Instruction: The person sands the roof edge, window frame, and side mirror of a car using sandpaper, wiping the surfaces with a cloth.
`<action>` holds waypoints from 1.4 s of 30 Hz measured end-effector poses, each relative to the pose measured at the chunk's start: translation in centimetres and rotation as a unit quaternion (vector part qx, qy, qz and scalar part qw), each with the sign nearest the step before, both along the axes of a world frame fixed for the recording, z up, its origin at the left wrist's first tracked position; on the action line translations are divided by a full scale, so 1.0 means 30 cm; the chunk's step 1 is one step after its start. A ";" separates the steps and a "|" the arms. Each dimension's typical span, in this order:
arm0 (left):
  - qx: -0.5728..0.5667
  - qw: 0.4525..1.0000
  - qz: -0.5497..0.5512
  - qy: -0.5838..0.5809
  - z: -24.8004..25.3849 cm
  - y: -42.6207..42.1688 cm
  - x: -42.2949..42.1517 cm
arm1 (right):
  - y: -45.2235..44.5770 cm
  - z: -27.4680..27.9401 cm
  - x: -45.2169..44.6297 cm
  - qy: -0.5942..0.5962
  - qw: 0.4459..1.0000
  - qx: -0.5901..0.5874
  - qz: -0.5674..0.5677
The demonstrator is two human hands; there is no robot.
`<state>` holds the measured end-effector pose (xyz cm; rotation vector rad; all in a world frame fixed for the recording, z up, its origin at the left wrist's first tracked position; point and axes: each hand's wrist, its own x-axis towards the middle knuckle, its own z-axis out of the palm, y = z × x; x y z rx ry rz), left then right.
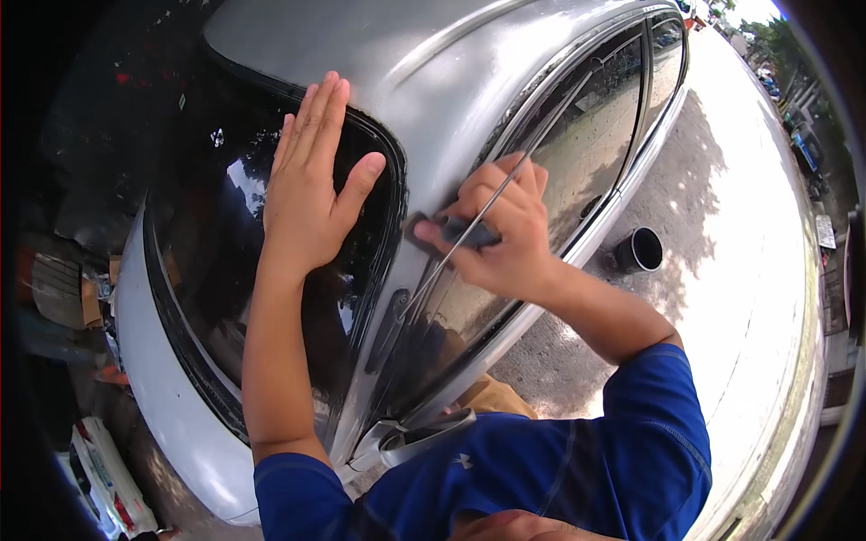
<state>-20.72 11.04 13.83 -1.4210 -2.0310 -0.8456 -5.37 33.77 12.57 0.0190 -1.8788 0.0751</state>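
Note:
My left hand lies flat with its fingers stretched out on the dark windshield, fingertips reaching the black seal by the roof. In my right hand is a small dark block, pressed against the silver pillar between windshield and side window. The fingers wrap over it and motion blurs its front end, so its exact kind is unclear. A thin metal antenna runs up from the pillar and crosses in front of my right hand.
The silver car roof spreads ahead, with side windows to the right. A black bucket stands on the ground beside the car. The side mirror is close to my body. Another vehicle shows at lower left.

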 end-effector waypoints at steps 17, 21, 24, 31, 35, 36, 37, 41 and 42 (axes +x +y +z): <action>-0.155 0.976 -0.139 0.059 0.084 -0.019 0.120 | 0.028 0.208 0.080 -0.184 0.979 -0.087 0.013; -0.244 0.941 -0.176 0.153 0.195 0.076 0.129 | 0.216 0.134 0.175 0.077 0.907 -0.412 0.029; -0.237 0.934 -0.178 0.197 0.293 0.295 0.077 | 0.148 -0.081 0.300 0.033 0.916 -0.399 0.019; -0.211 0.914 -0.223 0.265 0.404 0.757 -0.056 | -0.001 -0.374 0.473 0.009 0.787 -0.613 0.064; -0.215 0.933 -0.180 0.225 0.357 0.543 0.045 | 0.094 -0.137 0.478 0.022 0.818 -0.562 0.121; -0.242 0.931 -0.156 0.225 0.356 0.459 0.085 | 0.126 -0.067 0.455 0.010 0.835 -0.534 0.133; -0.258 0.930 -0.143 0.219 0.343 0.385 0.110 | 0.172 0.006 0.421 0.027 0.879 -0.461 0.116; -0.302 0.930 -0.102 0.184 0.267 0.173 0.172 | 0.371 0.197 0.189 0.060 0.945 -0.317 0.060; -0.312 0.929 -0.096 0.172 0.252 0.136 0.186 | 0.383 0.208 0.130 0.045 0.961 -0.265 0.062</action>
